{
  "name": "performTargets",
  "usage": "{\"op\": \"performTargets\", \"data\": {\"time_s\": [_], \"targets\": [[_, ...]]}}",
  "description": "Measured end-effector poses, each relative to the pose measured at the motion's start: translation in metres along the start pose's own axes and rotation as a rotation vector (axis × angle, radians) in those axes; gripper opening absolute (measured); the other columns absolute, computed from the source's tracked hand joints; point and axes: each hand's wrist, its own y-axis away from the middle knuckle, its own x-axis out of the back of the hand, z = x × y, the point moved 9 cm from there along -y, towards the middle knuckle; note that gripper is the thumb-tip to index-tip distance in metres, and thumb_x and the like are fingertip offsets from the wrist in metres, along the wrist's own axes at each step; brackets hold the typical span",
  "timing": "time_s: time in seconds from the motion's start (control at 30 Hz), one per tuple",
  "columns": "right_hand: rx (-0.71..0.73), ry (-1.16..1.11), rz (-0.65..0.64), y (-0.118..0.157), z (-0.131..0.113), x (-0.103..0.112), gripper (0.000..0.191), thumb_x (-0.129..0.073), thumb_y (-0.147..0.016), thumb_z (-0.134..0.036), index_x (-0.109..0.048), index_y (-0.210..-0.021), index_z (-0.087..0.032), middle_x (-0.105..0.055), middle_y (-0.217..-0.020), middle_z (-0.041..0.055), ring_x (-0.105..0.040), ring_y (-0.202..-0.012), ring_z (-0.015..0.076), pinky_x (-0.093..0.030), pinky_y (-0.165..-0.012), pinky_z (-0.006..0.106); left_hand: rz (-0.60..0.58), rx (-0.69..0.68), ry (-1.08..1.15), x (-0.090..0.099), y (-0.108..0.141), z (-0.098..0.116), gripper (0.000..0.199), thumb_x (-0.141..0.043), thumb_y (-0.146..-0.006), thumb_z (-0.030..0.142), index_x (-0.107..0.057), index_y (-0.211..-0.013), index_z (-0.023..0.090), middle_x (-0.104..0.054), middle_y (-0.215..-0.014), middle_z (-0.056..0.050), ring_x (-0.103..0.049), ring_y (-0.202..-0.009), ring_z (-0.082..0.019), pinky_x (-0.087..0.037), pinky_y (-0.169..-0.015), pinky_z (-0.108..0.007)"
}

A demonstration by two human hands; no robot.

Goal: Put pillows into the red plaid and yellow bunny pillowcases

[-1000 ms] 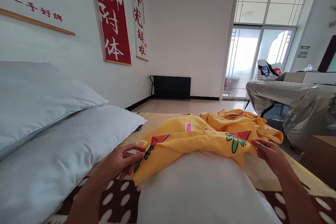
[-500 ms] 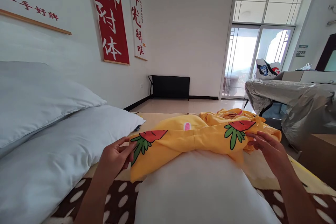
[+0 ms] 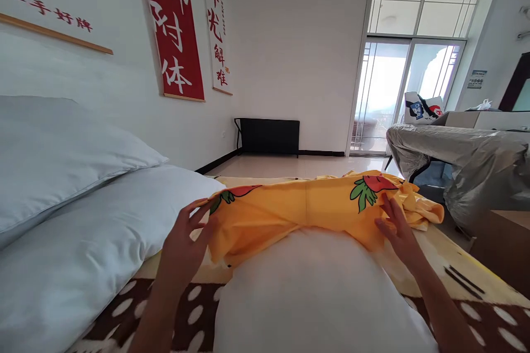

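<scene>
A yellow cloth cover [image 3: 285, 204] with red and green carrot prints is stretched between my two hands. It lies over the far end of a white pillow [image 3: 318, 292] in front of me. At the cloth's left edge, my left hand [image 3: 190, 234] pinches the fabric between thumb and fingers. On the right side, my right hand [image 3: 393, 226] has its fingers on the cloth below a carrot print, thumb and fingers bent round the fabric. More bunched yellow fabric [image 3: 426, 212] lies beyond the right hand.
Two white pillows [image 3: 83, 220] are stacked at the left. Beneath everything is a bed with a cream and brown dotted blanket [image 3: 455, 270]. At the right stand a cardboard box [image 3: 503, 242] and a table under silver plastic [image 3: 467, 149].
Both hands have lifted the cloth's upper edge and pushed it away from me. The right hand has shifted left, and the cloth now hides the pink mark behind it.
</scene>
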Motion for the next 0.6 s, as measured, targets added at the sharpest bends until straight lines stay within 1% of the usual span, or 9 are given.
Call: {"op": "performTargets", "data": {"time_s": [0.13, 0.17, 0.23, 0.3, 0.37, 0.4, 0.47, 0.53, 0.6], "targets": [[-0.188, 0.1, -0.285, 0.0, 0.049, -0.04, 0.081, -0.06, -0.075, -0.06, -0.039, -0.14, -0.017, -0.048, -0.14, 0.0161, -0.051, -0.125, 0.0292, -0.038, -0.106, 0.045, -0.296, 0.128, -0.313, -0.031, -0.007, -0.044, 0.06, -0.052, -0.073, 0.061, -0.052, -0.114, 0.018, -0.059, -0.128, -0.017, -0.056, -0.117, -0.033, -0.045, -0.093, -0.04], [-0.214, 0.116, -0.318, 0.001, 0.055, -0.042, 0.08, -0.06, -0.073, -0.06, -0.043, -0.137, -0.016, -0.054, -0.134, 0.0164, -0.057, -0.118, 0.0293, -0.042, -0.101, 0.044, -0.348, 0.159, -0.389, -0.033, -0.006, -0.052, 0.059, -0.053, -0.072, 0.061, -0.054, -0.111, 0.017, -0.061, -0.124, -0.018, -0.058, -0.114, -0.033, -0.045, -0.091, -0.04], [-0.233, 0.175, -0.299, 0.0, 0.056, -0.033, 0.073, -0.057, -0.073, -0.061, -0.048, -0.13, -0.016, -0.066, -0.117, 0.0149, -0.065, -0.101, 0.0284, -0.048, -0.09, 0.042, -0.373, 0.19, -0.506, -0.03, -0.004, -0.056, 0.059, -0.052, -0.072, 0.061, -0.056, -0.11, 0.016, -0.066, -0.114, -0.017, -0.062, -0.106, -0.034, -0.047, -0.086, -0.039], [-0.237, 0.278, -0.258, -0.001, 0.047, -0.017, 0.058, -0.053, -0.075, -0.063, -0.058, -0.111, -0.018, -0.073, -0.088, 0.0099, -0.069, -0.08, 0.0265, -0.05, -0.076, 0.039, -0.33, 0.19, -0.571, -0.021, -0.003, -0.048, 0.06, -0.049, -0.074, 0.061, -0.054, -0.114, 0.017, -0.07, -0.102, -0.014, -0.065, -0.096, -0.032, -0.047, -0.081, -0.038], [-0.254, 0.337, -0.305, 0.004, 0.036, -0.012, 0.049, -0.046, -0.08, -0.066, -0.062, -0.082, -0.02, -0.068, -0.063, 0.005, -0.065, -0.06, 0.0223, -0.048, -0.064, 0.035, -0.274, 0.17, -0.586, -0.012, 0.0, -0.031, 0.06, -0.046, -0.075, 0.061, -0.052, -0.115, 0.017, -0.071, -0.09, -0.01, -0.066, -0.085, -0.029, -0.047, -0.076, -0.036], [-0.277, 0.329, -0.377, 0.01, 0.031, -0.015, 0.053, -0.041, -0.082, -0.068, -0.059, -0.07, -0.02, -0.065, -0.057, 0.004, -0.062, -0.054, 0.02, -0.046, -0.061, 0.033, -0.246, 0.149, -0.575, -0.008, 0.003, -0.02, 0.059, -0.045, -0.075, 0.061, -0.053, -0.114, 0.017, -0.071, -0.086, -0.008, -0.065, -0.079, -0.028, -0.047, -0.074, -0.034], [-0.323, 0.269, -0.569, 0.026, 0.022, -0.029, 0.06, -0.035, -0.084, -0.071, -0.056, -0.061, -0.02, -0.062, -0.054, 0.0036, -0.06, -0.051, 0.0173, -0.046, -0.058, 0.03, -0.222, 0.073, -0.524, -0.004, 0.011, 0.004, 0.056, -0.044, -0.075, 0.064, -0.056, -0.107, 0.019, -0.068, -0.078, -0.005, -0.062, -0.069, -0.023, -0.047, -0.069, -0.031], [-0.327, 0.251, -0.709, 0.041, 0.013, -0.041, 0.061, -0.037, -0.083, -0.073, -0.057, -0.062, -0.019, -0.061, -0.056, 0.0034, -0.06, -0.053, 0.0168, -0.046, -0.056, 0.028, -0.274, -0.037, -0.467, -0.008, 0.026, 0.028, 0.053, -0.045, -0.077, 0.065, -0.06, -0.103, 0.022, -0.065, -0.074, -0.002, -0.059, -0.063, -0.02, -0.047, -0.065, -0.028], [-0.315, 0.289, -0.753, 0.049, 0.008, -0.045, 0.059, -0.042, -0.08, -0.074, -0.056, -0.066, -0.019, -0.06, -0.057, 0.0023, -0.059, -0.054, 0.0163, -0.046, -0.055, 0.026, -0.445, -0.144, -0.426, -0.023, 0.047, 0.046, 0.048, -0.047, -0.08, 0.062, -0.063, -0.105, 0.025, -0.067, -0.079, -0.002, -0.061, -0.067, -0.018, -0.05, -0.067, -0.025]]}}
